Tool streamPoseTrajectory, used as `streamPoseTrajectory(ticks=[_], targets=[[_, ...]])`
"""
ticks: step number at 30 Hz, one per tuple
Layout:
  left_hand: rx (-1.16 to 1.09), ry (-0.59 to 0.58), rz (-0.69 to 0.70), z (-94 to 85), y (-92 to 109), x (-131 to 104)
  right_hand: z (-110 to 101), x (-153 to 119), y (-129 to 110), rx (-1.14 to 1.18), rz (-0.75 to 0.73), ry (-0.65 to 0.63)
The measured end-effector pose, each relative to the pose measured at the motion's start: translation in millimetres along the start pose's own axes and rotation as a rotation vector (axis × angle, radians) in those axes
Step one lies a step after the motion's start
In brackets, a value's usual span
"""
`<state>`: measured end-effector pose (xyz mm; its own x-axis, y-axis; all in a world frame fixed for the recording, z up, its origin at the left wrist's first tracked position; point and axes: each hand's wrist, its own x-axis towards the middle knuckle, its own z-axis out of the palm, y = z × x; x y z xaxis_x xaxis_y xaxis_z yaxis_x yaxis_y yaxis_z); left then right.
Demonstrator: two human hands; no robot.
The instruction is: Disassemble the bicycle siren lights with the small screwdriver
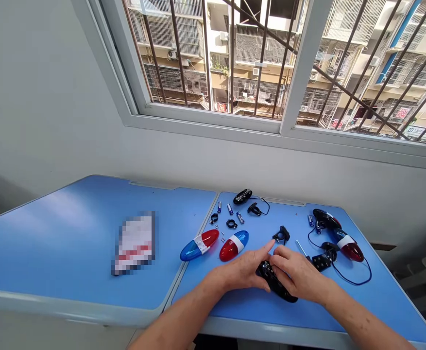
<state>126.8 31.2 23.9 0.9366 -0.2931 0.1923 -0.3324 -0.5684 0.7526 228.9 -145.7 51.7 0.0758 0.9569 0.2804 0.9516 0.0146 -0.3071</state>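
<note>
A black oval housing (276, 284) lies tilted on the blue table, between my two hands. My left hand (247, 270) holds its upper left end between thumb and fingers. Over the upper part of the same housing, the bent fingers of my right hand (296, 272) press together; what they pinch, if anything, is hidden. Just above my fingertips sits a black clamp piece (281, 235). Two red and blue covers with white middles, one farther left (199, 245) and one nearer (233, 246), rest left of my hands.
Batteries (230, 209), black rings (231, 223) and another black housing (242, 196) with a cabled part lie toward the wall. At right are a screwdriver (302, 249), a red and blue light (349, 245) and looped cable. A blurred packet (135, 242) lies left.
</note>
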Motion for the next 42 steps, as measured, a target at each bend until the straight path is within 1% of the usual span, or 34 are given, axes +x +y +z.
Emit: streamPoseTrajectory(ticks=[3, 6, 9, 11, 14, 16, 18, 22, 25, 28, 33, 37, 42], targets=[[0.03, -0.015, -0.007, 0.7, -2, 1, 0, 0, 1, -0.039, -0.023, -0.009], [0.031, -0.019, -0.004, 4.0, -9, 2, -1, 1, 1, -0.062, -0.022, -0.039], [-0.004, -0.006, -0.002, 6.7, -12, 1, 0, 0, 0, -0.07, 0.059, -0.058], [-0.023, 0.005, -0.036, 6.6, -9, 0, 3, -2, 1, -0.055, 0.117, -0.05], [-0.058, 0.009, -0.087, 4.1, 2, 0, 7, -4, 3, -0.037, 0.144, -0.018], [-0.086, 0.002, -0.086, 2.9, 8, 1, 10, -6, 3, -0.054, 0.133, 0.012], [-0.1, -0.001, -0.082, 3.3, 10, 4, 13, -7, 3, -0.089, 0.113, 0.046], [-0.057, -0.015, -0.057, 8.6, 4, 7, 17, -10, -1, -0.149, 0.054, 0.135], [-0.017, -0.022, -0.007, 12.1, -1, 6, 19, -13, -3, -0.129, 0.008, 0.206], [-0.009, -0.016, -0.004, 12.1, -2, 4, 20, -16, -2, -0.09, -0.016, 0.254], [-0.031, -0.011, -0.02, 7.7, -1, 3, 19, -20, 4, -0.03, -0.037, 0.226], [-0.032, 0.006, -0.05, 6.6, -3, 4, 18, -21, 8, -0.001, -0.027, 0.19], [-0.043, -0.002, -0.057, 6.2, -6, 5, 17, -17, 10, 0.052, 0.008, 0.133]])
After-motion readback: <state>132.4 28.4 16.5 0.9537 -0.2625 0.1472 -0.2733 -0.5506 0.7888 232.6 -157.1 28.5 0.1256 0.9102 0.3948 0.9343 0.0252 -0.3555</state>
